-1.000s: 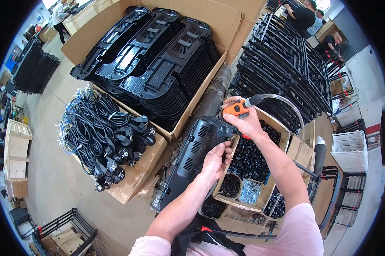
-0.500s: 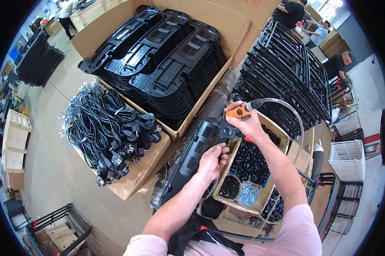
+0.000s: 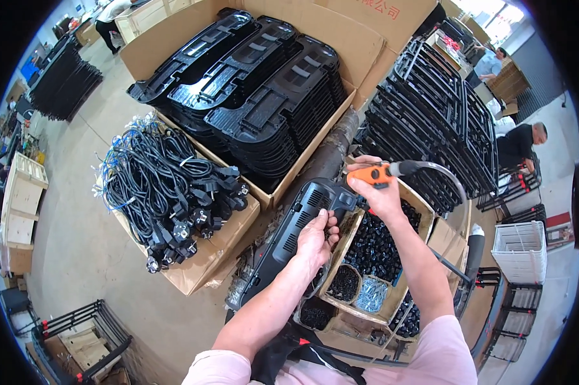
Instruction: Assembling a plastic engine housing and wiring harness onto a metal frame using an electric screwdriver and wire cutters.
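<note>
My right hand [image 3: 382, 197] is wrapped round an orange and black air screwdriver [image 3: 371, 174], with a hose [image 3: 440, 168] curving away from its right end. The driver is above the upper end of a long black plastic housing [image 3: 282, 234] with vent slots; its tip is hidden. On the housing's right side rests my left hand [image 3: 315, 240], fingers curled and thumb against them. Whatever those fingers pinch, if anything, is too small to make out. Just right of it, a divided carton [image 3: 392, 316] holds black plastic parts [image 3: 376, 247], dark screws [image 3: 344, 284] and silver screws [image 3: 371, 294].
Stacked black panels [image 3: 264, 119] fill a large cardboard box [image 3: 347, 106] ahead. Bundled black power cords [image 3: 167, 186] lie on a carton at left. Black metal frames [image 3: 431, 128] stack at right, near a white crate [image 3: 519, 250]. Other people [image 3: 520, 144] work in the background.
The driver has tipped to a more level angle in my right hand. My left hand has slid slightly down and left along the housing. The whole view has shifted a little.
</note>
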### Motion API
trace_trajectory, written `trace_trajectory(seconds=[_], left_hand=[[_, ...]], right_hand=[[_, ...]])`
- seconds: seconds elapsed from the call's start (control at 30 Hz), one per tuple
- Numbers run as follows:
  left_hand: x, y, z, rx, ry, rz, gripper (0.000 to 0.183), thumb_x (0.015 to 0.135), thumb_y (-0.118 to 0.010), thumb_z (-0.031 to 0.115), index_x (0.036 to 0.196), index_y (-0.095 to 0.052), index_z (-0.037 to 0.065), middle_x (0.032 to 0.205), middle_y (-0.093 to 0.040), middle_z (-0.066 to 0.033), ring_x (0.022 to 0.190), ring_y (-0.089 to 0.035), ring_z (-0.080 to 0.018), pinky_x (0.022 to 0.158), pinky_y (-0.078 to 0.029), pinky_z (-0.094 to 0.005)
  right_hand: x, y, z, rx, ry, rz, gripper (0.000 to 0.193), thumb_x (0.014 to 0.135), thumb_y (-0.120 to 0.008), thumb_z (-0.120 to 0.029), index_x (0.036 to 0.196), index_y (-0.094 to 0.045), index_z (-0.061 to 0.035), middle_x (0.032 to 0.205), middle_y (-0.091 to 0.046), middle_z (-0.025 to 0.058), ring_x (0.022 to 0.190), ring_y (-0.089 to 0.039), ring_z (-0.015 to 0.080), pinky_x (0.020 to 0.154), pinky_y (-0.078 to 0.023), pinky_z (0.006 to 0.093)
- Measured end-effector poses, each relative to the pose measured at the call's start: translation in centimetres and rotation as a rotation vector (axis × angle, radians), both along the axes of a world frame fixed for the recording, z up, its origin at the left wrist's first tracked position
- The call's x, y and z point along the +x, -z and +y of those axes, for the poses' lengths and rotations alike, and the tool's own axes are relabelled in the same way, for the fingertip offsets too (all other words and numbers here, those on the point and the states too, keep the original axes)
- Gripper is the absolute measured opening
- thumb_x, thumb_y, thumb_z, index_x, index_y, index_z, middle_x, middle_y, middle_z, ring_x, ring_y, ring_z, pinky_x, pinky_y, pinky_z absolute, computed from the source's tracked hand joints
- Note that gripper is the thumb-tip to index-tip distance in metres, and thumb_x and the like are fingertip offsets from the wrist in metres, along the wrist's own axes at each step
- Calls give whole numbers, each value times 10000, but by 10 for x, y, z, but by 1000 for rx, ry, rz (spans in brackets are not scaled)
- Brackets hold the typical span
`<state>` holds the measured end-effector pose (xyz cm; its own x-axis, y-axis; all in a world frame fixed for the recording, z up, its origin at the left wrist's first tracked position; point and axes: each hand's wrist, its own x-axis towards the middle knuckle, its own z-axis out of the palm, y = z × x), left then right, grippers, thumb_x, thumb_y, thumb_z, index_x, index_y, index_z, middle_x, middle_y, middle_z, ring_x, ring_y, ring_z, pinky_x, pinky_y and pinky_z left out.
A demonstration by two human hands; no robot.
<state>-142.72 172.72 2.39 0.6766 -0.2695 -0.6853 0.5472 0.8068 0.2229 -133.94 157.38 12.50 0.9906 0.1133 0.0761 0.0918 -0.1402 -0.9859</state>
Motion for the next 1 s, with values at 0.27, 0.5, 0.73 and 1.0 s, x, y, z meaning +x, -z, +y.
trace_trajectory(seconds=[0.27, 0.5, 0.73, 1.0], left_hand=[[15, 3, 10, -230, -249, 53, 252, 1088, -634, 351, 1096, -706, 110, 850, -644, 36, 713, -592, -102, 593, -510, -228], [16, -2, 15, -354, -206, 50, 234, 1105, -605, 327, 1115, -685, 108, 860, -643, 27, 720, -591, -101, 602, -523, -235], [10, -4, 19, -304, -232, 21, 288, 1132, -540, 339, 1192, -665, 86, 915, -648, -8, 777, -619, -142, 636, -547, -264], [-37, -7, 27, -250, -108, 66, 323, 1154, -434, 256, 1173, -577, -33, 1157, -678, -200, 1041, -720, -326, 905, -645, -413]], right_hand=[[-49, -36, 15, 54, -158, 74, 550, 890, -845, -129, 1356, -579, -10, 1265, -724, 163, 1194, -679, 213, 1055, -554, 384], [-55, -35, 19, 28, -156, 60, 555, 896, -838, -130, 1369, -570, -19, 1271, -721, 167, 1223, -670, 219, 1069, -548, 387], [-50, -35, 42, 14, -143, 56, 533, 895, -825, -90, 1361, -576, -16, 1264, -715, 160, 1198, -675, 212, 1061, -551, 380], [-15, -6, 72, -9, -111, 54, 517, 886, -830, -77, 1348, -599, -41, 1244, -721, 133, 1172, -679, 197, 1016, -573, 347]])
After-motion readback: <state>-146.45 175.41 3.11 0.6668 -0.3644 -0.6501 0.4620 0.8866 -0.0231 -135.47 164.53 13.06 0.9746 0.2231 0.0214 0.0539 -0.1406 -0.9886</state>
